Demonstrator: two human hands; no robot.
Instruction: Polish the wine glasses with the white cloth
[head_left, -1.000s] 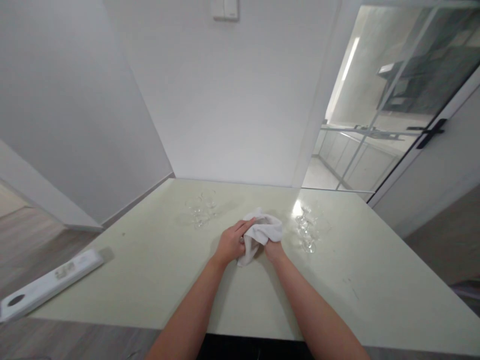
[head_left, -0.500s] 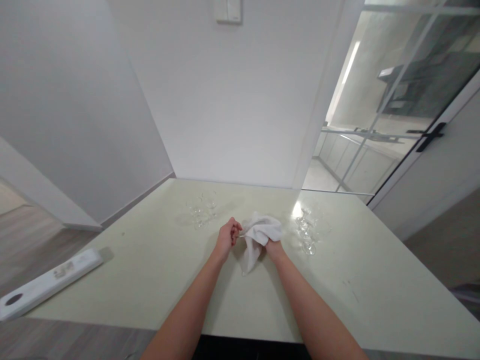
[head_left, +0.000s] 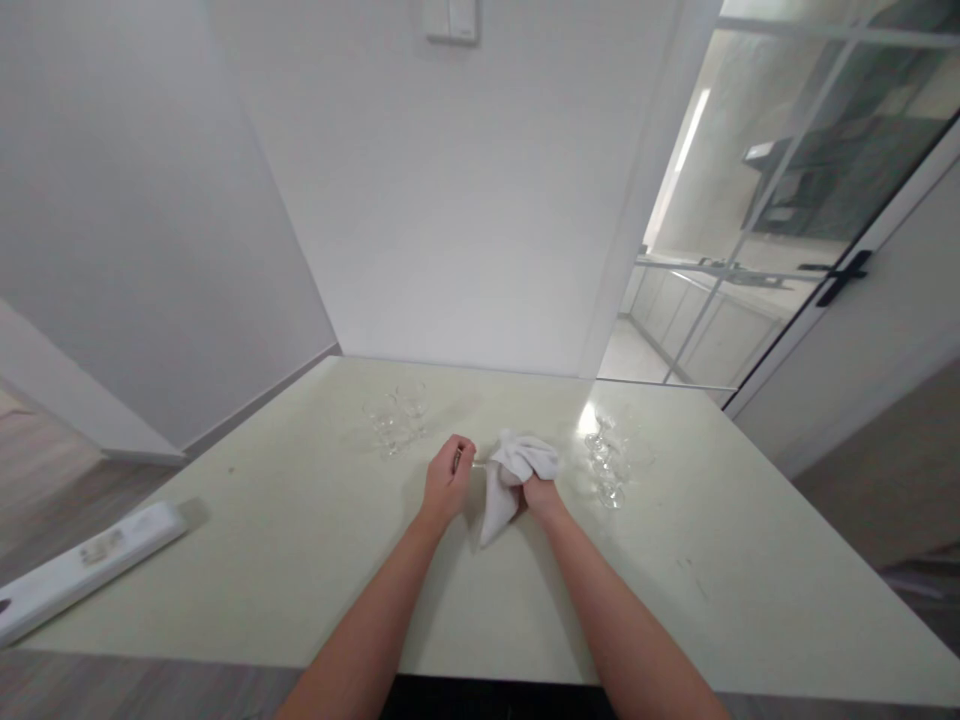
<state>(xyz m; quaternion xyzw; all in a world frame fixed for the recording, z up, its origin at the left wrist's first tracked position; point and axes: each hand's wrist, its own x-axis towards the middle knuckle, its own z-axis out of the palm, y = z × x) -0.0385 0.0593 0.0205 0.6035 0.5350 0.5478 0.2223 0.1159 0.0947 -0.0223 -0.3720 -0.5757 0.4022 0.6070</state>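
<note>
Over the middle of the table my left hand [head_left: 448,478] is closed around the foot end of a clear stemmed glass. A short piece of the glass's stem [head_left: 480,463] shows between my two hands. My right hand [head_left: 541,495] grips a white cloth [head_left: 517,462], which is bunched around the other end of the glass and hides it. One corner of the cloth hangs toward me. Left of my hands stand several clear glasses [head_left: 394,418]. To the right is another cluster of clear stemmed glasses [head_left: 606,462], close together beside the cloth.
All this is on a pale greenish-white table [head_left: 315,560] against a white wall. A long white device [head_left: 97,560] lies along the table's left edge. At the right back is a glass-paned door with a black handle [head_left: 844,275].
My left hand has turned so its back faces me more, with the fingers wrapped round the glass. The cloth has shifted and folded slightly in my right hand. The view has moved a little.
</note>
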